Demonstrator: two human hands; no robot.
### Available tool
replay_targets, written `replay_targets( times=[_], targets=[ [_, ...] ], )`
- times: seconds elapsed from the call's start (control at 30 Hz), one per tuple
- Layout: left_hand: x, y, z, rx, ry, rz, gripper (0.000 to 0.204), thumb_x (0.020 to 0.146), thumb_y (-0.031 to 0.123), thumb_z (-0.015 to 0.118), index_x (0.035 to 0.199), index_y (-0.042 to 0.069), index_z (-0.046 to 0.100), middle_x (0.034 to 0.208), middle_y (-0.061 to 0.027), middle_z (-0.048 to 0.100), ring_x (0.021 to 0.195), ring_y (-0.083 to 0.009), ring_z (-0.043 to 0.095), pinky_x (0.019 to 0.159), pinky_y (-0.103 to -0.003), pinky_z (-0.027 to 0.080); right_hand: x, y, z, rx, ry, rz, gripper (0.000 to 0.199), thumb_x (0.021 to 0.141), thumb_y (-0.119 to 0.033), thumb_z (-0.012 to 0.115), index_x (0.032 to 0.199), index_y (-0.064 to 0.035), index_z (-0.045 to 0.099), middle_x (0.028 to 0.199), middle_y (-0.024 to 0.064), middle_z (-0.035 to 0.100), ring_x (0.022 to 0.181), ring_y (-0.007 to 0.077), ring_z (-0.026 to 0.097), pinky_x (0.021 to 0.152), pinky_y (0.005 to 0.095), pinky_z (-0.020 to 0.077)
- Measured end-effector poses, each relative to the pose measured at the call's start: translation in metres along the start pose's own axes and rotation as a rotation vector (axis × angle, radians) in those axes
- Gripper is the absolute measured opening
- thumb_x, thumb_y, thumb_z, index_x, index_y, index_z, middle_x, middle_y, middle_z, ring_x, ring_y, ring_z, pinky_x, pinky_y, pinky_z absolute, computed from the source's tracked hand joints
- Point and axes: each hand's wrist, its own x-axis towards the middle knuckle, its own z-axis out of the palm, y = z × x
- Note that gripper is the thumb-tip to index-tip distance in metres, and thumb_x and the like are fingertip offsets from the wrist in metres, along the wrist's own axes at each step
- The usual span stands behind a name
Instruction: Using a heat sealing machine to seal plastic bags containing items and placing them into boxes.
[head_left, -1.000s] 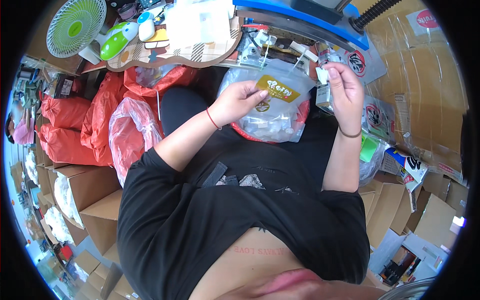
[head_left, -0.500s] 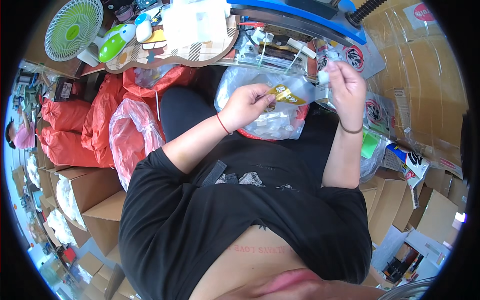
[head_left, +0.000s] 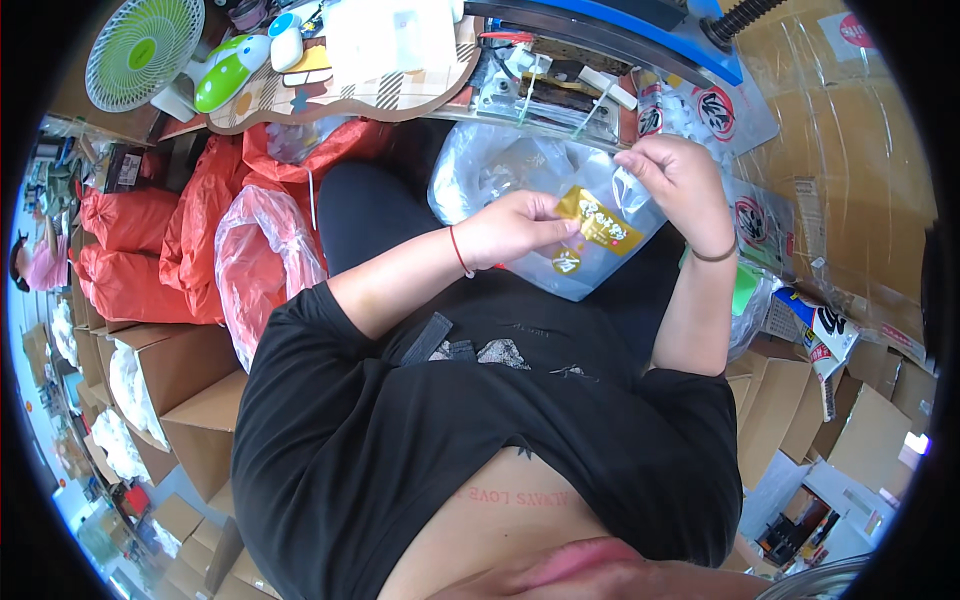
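Note:
My left hand is closed on the left edge of a clear plastic bag that carries a gold printed panel. My right hand pinches the bag's upper right edge between thumb and fingers. Between the two hands the bag hangs spread out, tilted, over my lap. Behind it stands a container lined with a translucent plastic bag, between my legs. The held bag hides most of that container's inside.
A bench edge with a metal fixture and a blue machine lies ahead. At the left are red bags, a pink plastic bag and a green-and-white fan. Cardboard stands at the right.
The bag has gone from bunched up to spread out, with its gold panel now facing up. My left hand moved slightly right. A small whitish thing at my right fingertips no longer shows.

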Motion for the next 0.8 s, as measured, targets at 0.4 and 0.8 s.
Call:
replay_targets(
  times=[0.4,0.8],
  targets=[
    [0.019,0.009,-0.019,-0.185,0.132,0.066,0.025,0.093,0.010,0.065,0.116,0.002,0.062,0.106,-0.0068,0.070,0.093,-0.0121,0.067,0.079,-0.029,0.055,-0.025,0.046,-0.013,0.059,0.459,0.158,0.024,0.096,-0.022,0.057,0.107,-0.0012,0.062,0.077,0.0054,0.057,0.072,0.0168,0.055,0.069,0.0309,0.0444],
    [0.039,0.065,-0.130,0.935,1.199,0.823,0.042,0.090,0.024,0.068,0.122,0.000,0.053,0.115,-0.0169,0.062,0.110,-0.0345,0.060,0.090,-0.044,0.050,-0.038,0.019,0.028,0.001,0.375,0.051,0.021,0.093,-0.005,0.058,0.112,0.0022,0.062,0.094,0.0099,0.063,0.080,0.0191,0.058,0.078,0.0310,0.0476]
  ],
)
